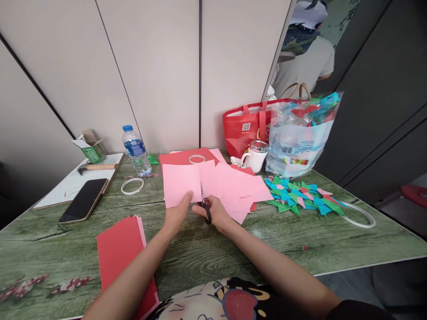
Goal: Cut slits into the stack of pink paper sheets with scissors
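My left hand (178,211) pinches the lower edge of a pink paper sheet (182,180), thumb on top. Closed around the black handles of a pair of scissors (207,213), my right hand (216,211) is just right of it. The scissor blades point away from me and lie along the sheet's right part, where a cut line runs. Behind and to the right, loose pink papers (236,186) overlap in a pile. A red sheet (170,158) lies beyond, with a roll of white tape (196,159) on it.
Red and pink paper (120,253) is stacked beside my left forearm. Leftward are a phone (85,200), a hammer (100,166), a water bottle (136,153) and a tape roll (132,186). Rightward are a white mug (255,158), folded paper pieces (300,195), a red bag (233,129) and a plastic bag (296,142).
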`<state>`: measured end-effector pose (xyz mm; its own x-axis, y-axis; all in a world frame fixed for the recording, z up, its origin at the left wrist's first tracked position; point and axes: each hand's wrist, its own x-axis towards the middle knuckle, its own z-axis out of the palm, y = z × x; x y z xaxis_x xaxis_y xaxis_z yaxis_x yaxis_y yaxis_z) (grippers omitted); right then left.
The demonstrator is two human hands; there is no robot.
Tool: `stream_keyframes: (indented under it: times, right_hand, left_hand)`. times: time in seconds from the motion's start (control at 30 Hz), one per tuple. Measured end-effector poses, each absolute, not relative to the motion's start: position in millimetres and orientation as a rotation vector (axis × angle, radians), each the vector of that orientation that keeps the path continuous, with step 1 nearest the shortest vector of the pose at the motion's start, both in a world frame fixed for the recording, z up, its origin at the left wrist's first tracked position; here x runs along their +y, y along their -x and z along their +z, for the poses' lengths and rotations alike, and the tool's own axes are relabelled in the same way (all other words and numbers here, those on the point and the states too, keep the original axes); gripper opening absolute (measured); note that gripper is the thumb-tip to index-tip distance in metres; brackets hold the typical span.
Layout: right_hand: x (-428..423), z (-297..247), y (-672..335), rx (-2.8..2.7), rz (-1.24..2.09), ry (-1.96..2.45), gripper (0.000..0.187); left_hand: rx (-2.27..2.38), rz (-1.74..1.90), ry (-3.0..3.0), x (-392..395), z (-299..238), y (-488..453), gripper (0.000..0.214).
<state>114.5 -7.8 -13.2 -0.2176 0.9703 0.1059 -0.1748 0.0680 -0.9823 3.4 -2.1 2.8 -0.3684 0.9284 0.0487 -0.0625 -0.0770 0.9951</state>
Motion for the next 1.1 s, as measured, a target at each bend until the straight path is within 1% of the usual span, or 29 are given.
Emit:
stream_keyframes:
  times: [0.17, 0.53, 1.1]
  right_hand:
    - [-6.7, -14.8, -114.7, -1.267, 1.377, 0.934, 0.038]
    - [-8.1, -12.8, -114.1, -1.276, 1.349, 0.96, 0.036]
    - [-7.7, -14.0, -113.5, -1.255, 1.377, 0.924, 0.027]
  left_hand:
    - [1.389, 1.56, -1.011, -1.8, 2.0, -2.3, 0.047]
    - [1.379, 1.554, -1.003, -0.3, -2.0, -1.6, 0.046]
    - [1.334, 1.555, -1.054, 3.4, -10.7, 0.8, 0.05]
